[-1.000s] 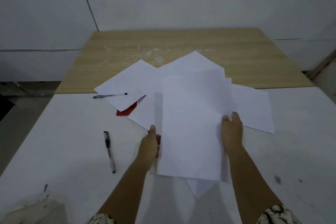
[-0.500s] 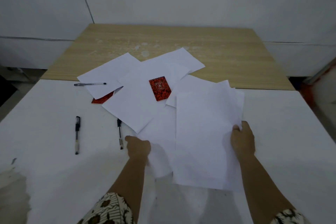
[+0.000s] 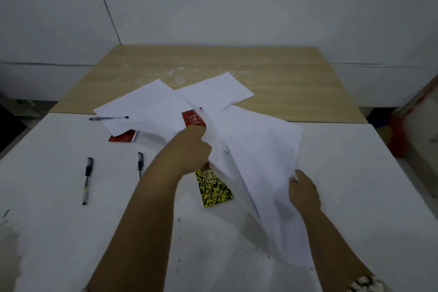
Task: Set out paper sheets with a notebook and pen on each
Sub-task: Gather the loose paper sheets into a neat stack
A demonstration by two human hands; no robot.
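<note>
White paper fills the near right of the bench: the right hand pinches the right edge of a lifted bundle of sheets, whose long axis runs from the near right up toward the far left. The left hand reaches across the middle with its fingers curled onto the far end of that same bundle, gripping it.

Just beneath the left wrist lies a yellow-and-black speckled notebook, flat on the white bench top, its long axis running near to far and leaning slightly left at the far end; its far end is hidden under the hand.

To the left, two black pens lie apart from each other, both pointing near to far: one well left, the other partly covered by the left forearm.

Farther back a red notebook sticks out from under loose sheets, and a second red notebook rests on top of them, touching the left hand's knuckles. A third pen lies crosswise, left to right, on the far left sheet. Beyond that is a wooden bench top.
</note>
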